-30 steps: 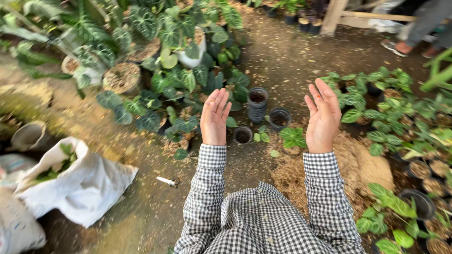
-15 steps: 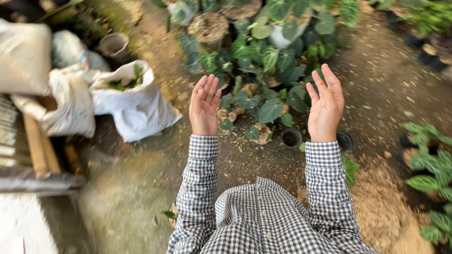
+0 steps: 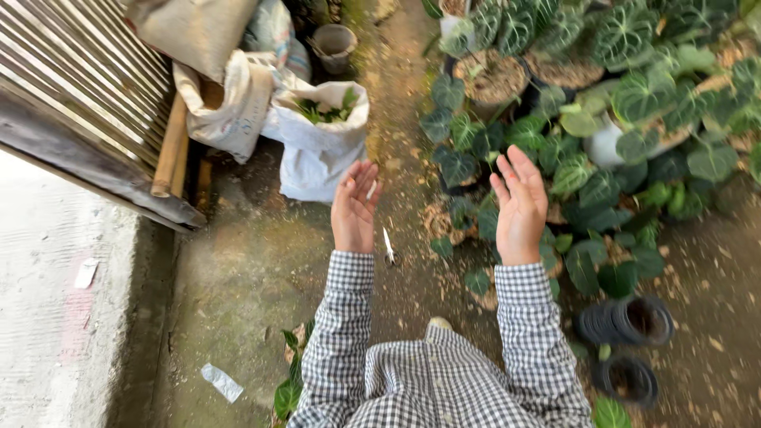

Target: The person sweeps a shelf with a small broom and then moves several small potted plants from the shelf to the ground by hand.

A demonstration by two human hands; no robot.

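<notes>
**A:** What are the hands doing?

**B:** Both are raised in front of the person, palms facing each other, fingers spread and slightly curled. The left hand (image 3: 354, 208) has a wide, loose grip and holds nothing. The right hand (image 3: 519, 206) is the same: spread wide, nothing in it. They are apart, with bare ground between them. Both sleeves are black-and-white checked.

**A:** What lies nearest them?

**B:** Just below and between the hands, nearer the left, a small white stick-like object (image 3: 388, 245) lies on the dirt floor (image 3: 261, 269); I cannot tell what it is. Beyond the left hand stands a white sack (image 3: 321, 150), open at the top with green leaves inside. Under and beyond the right hand is a cluster of potted plants (image 3: 587, 103) with dark, white-veined leaves.

**A:** And farther out?

**B:** Lower right, two stacks of empty black plastic pots (image 3: 630, 321) lie on the ground. Upper left, more filled sacks (image 3: 226, 103) lean by a slatted wooden rack (image 3: 79, 87), with bamboo poles (image 3: 170, 147) beneath. A concrete ledge (image 3: 55, 317) runs along the left edge.
</notes>
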